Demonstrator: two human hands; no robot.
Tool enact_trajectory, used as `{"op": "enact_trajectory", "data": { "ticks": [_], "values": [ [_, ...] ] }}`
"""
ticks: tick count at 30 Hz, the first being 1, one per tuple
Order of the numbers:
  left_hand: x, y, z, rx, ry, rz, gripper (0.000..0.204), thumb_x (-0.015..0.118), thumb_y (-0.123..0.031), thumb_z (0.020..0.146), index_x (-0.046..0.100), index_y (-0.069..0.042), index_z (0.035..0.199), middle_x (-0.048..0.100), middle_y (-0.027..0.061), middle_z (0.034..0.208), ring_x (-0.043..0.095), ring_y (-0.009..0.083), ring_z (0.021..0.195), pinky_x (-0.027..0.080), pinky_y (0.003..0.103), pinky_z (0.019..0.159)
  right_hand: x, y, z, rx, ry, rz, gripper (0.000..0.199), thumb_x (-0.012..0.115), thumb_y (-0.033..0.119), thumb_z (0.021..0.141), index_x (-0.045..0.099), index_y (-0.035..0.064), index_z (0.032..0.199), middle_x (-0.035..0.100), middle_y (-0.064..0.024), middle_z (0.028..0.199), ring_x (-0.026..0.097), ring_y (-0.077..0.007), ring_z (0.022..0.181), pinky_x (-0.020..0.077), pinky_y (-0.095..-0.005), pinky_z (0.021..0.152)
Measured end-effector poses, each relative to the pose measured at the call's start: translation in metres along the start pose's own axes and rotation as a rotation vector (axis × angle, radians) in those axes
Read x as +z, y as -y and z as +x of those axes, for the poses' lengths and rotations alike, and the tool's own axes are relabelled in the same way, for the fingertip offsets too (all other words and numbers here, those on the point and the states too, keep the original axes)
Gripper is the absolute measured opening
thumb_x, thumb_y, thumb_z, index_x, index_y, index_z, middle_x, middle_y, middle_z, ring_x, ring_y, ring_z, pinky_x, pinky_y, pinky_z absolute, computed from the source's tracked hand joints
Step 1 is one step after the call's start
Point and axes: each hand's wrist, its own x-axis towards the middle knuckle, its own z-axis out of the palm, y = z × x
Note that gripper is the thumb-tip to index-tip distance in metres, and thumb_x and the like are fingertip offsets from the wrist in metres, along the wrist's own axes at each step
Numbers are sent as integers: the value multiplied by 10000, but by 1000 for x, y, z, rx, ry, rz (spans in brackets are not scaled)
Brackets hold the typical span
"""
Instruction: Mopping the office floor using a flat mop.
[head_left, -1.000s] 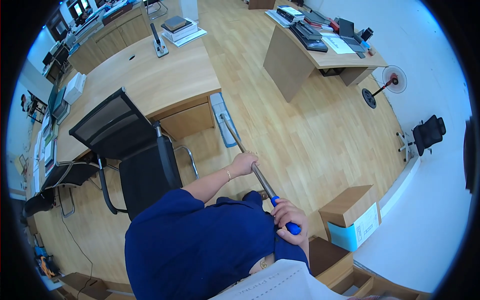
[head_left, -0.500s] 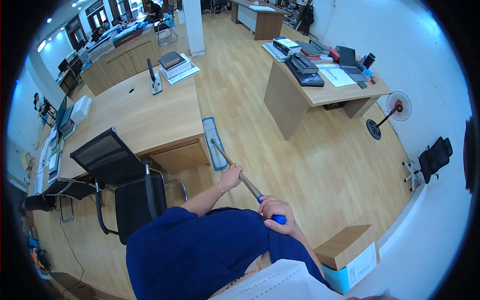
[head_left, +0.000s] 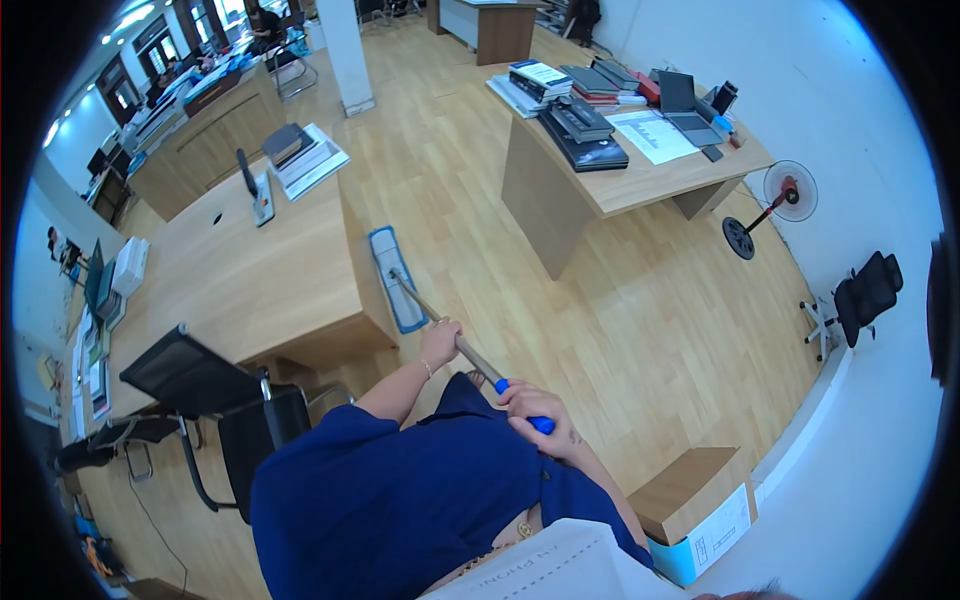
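I count one flat mop with a blue rectangular pad and a metal pole (head_left: 420,300), its pole passing under my fingers. Two bare hands grip it: my left hand (head_left: 440,343) higher up the pole, my right hand (head_left: 535,410) at the blue end. Ahead of my fingers I see three wooden desks: one (head_left: 230,280) to their left, one (head_left: 640,175) to their right, one far off (head_left: 495,20). I count two black office chairs (head_left: 200,390) (head_left: 868,290), one standing fan (head_left: 785,195) and one brown cardboard box (head_left: 690,490) just right of my fingers.
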Motion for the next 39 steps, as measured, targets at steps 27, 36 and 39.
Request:
{"op": "enact_trajectory", "data": {
  "ticks": [27,36,39],
  "values": [
    [24,-78,235,262,154,-125,143,656,-98,704,575,-123,819,541,103,942,557,356,924,500,431,727,-111,-24,108,201,-324,-304,135,614,91,737,550,42,630,570,-64,658,619,-263,807,408,-436,913],
    [49,-145,170,417,304,-98,97,610,-62,717,583,-92,805,567,144,919,570,363,897,492,439,741,-92,30,23,238,-447,-321,119,612,82,716,552,42,621,568,-60,645,619,-276,794,399,-450,927],
    [55,-173,126,486,344,-77,93,600,-60,709,597,-75,800,583,163,893,590,369,848,494,441,728,-77,57,-26,286,-499,-306,117,617,106,697,566,39,616,574,-64,646,623,-282,805,376,-461,958]
  ]
}}
